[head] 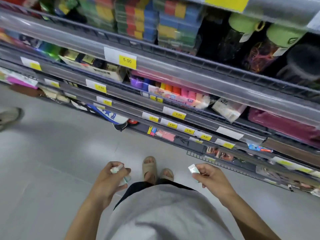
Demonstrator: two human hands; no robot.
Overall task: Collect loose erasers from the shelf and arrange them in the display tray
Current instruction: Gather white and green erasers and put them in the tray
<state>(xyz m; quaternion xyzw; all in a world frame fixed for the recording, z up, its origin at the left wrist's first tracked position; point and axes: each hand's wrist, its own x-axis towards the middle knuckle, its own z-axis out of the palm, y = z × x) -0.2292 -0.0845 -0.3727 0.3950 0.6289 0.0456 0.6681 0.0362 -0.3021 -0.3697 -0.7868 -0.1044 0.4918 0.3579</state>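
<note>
Left hand, right hand grip erasers

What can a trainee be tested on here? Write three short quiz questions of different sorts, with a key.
1. True or false: the left hand holds nothing.
2. What does the right hand pinch? A) a pen B) a small white eraser C) a price tag
3. Fill in: the nearest clearly readable yellow price label on the shelf rail says ____.

Key: 1 false, it grips erasers; 2 B; 3 5.00.
</note>
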